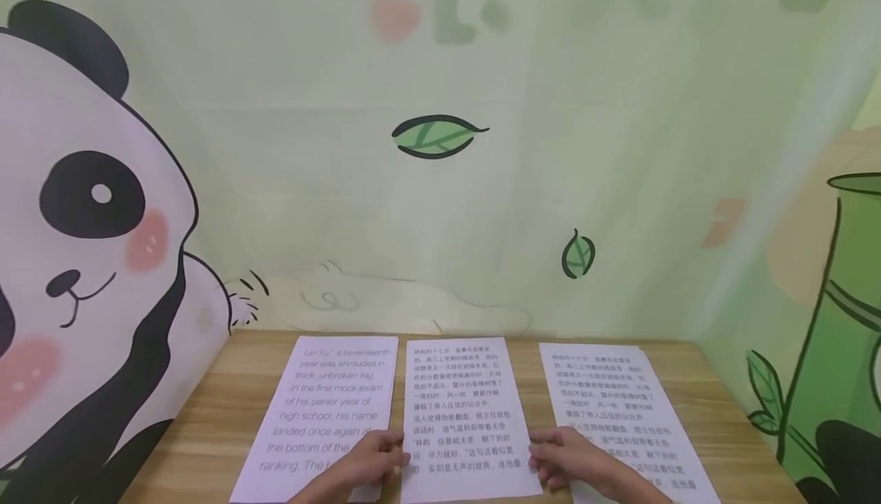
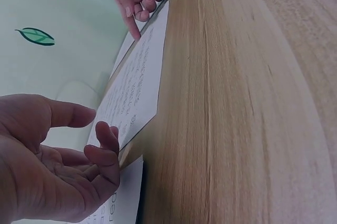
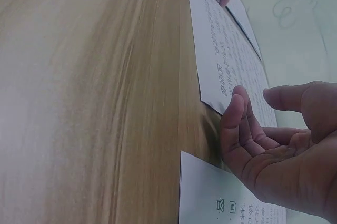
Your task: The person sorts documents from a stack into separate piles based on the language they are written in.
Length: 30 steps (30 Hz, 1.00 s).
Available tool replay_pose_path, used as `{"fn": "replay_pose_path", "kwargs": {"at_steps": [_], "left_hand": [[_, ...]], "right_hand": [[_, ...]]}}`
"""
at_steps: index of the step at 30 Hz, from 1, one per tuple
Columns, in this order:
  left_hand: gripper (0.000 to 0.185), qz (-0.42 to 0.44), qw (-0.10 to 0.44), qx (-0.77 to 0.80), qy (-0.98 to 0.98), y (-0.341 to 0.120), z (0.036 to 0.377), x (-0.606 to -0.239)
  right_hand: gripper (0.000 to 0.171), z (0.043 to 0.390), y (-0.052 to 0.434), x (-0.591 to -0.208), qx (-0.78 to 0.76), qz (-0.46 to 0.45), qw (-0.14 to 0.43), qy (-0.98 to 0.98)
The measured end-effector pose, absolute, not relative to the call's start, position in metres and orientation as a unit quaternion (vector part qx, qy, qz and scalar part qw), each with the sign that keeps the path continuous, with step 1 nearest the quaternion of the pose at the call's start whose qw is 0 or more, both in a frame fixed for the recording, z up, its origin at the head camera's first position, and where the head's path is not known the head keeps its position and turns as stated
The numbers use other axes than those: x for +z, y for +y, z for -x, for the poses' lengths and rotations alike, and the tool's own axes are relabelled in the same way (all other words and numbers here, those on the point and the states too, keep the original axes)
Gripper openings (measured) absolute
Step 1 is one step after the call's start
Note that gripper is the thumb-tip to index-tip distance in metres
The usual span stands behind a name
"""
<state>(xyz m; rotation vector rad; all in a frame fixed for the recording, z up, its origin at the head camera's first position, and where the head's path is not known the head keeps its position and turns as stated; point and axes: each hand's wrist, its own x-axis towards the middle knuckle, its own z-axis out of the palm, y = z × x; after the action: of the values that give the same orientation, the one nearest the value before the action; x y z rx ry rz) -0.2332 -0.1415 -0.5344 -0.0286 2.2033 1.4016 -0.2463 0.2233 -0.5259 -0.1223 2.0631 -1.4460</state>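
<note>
A printed sheet of paper (image 1: pixel 463 412) lies flat on the table, with lines of Chinese text. My left hand (image 1: pixel 366 460) is at its left edge, thumb and fingertips touching or almost touching the margin. Opposite, at the right edge, is my right hand (image 1: pixel 578 458) in a similar pose. Both wrist views show a gap between thumb and loosely bent fingers, with no paper pinched there. Under the left hand lies a sheet with larger English text (image 1: pixel 329 391). The right hand and forearm cover part of another Chinese sheet (image 1: pixel 606 393).
The wooden table (image 1: pixel 193 427) carries the three paper places side by side, with strips of wood between them. Behind it hangs a pale green backdrop (image 1: pixel 310 167) with a painted panda (image 1: pixel 103 274), leaves and bamboo.
</note>
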Motion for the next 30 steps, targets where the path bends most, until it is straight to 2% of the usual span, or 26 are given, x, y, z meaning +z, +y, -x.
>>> {"fn": "replay_pose_path", "kwargs": {"at_steps": [7,13,19,30], "left_hand": [[0.06,0.02,0.259,0.527,0.809,-0.145,0.236,-0.533],[0.05,0.021,0.221,0.571,0.79,-0.149,0.233,-0.531],[0.041,0.018,0.192,0.597,0.779,-0.142,0.233,-0.533],[0.035,0.024,0.225,0.624,0.748,-0.129,0.235,-0.539]], "right_hand": [[0.057,0.247,0.22,-0.528,-0.551,0.025,0.283,0.785],[0.05,0.247,0.221,-0.529,-0.55,0.016,0.251,0.796],[0.05,0.247,0.221,-0.527,-0.563,0.016,0.246,0.789],[0.055,0.243,0.224,-0.53,-0.589,0.033,0.276,0.759]]}}
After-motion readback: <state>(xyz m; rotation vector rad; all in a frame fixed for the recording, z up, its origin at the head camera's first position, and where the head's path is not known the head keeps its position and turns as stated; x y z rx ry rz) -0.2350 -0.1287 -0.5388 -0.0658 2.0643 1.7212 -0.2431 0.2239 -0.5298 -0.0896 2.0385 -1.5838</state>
